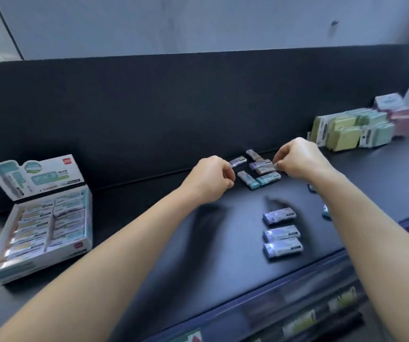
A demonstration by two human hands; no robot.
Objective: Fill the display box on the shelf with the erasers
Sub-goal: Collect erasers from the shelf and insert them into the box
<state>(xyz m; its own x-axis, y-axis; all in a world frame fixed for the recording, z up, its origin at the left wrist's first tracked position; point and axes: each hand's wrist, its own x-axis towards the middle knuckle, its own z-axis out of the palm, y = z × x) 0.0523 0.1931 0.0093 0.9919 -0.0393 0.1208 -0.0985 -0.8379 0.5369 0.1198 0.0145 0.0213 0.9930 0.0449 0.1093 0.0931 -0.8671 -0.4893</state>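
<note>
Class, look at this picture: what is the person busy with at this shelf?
A person is gathering loose erasers from a dark shelf. Both hands reach into a small cluster of erasers near the back wall: the right hand pinches one of them, and the left hand closes on a purple one at the cluster's edge. Three more purple erasers lie in a row nearer the front. The display box stands far left, already holding many erasers. Packs of sticky notes stand at the right.

- Your right hand [297, 159] covers the end of one eraser [265, 168]; your fingertips are curled out of sight.
- Your right forearm hides most of two items [325, 211].
- The box [38, 233] print is too blurred to read.
</note>
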